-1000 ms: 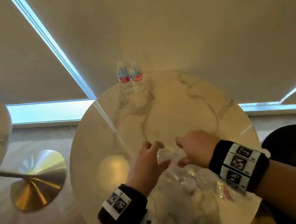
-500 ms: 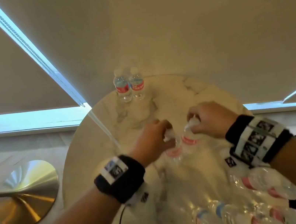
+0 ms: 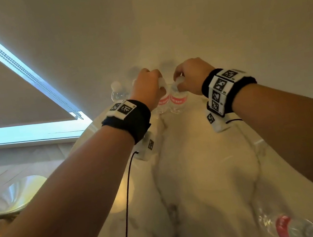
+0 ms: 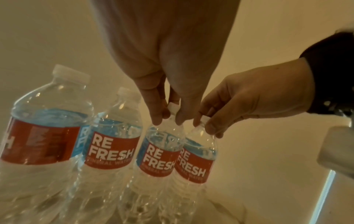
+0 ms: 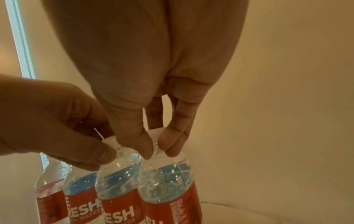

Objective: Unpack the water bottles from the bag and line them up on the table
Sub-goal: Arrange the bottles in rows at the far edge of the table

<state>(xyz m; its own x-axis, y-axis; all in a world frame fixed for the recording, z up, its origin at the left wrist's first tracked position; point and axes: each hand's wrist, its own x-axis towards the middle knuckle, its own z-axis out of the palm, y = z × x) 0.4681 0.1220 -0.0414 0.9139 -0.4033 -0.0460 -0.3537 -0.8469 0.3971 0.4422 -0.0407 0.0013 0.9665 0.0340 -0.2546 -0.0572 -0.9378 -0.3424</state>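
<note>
Several clear water bottles with red labels stand in a row at the far edge of the marble table (image 3: 201, 172). My left hand (image 3: 158, 85) pinches the neck of the third bottle (image 4: 159, 159) just under its white cap. My right hand (image 3: 179, 82) pinches the neck of the fourth bottle (image 5: 166, 189), which is upright and touches the third. Two bottles (image 4: 44, 136) (image 4: 113, 151) stand free to the left. The clear plastic bag (image 3: 270, 221) lies at the near right, a red-labelled bottle (image 3: 285, 227) inside.
A wall and a window blind rise right behind the bottle row. A gold pedestal base (image 3: 20, 193) of another table is at the lower left, off the table. A black cable (image 3: 126, 194) hangs from my left wrist over the tabletop.
Each hand lifted one bottle out of the bag near me and carried it across the table to the far edge, beside the two standing bottles.
</note>
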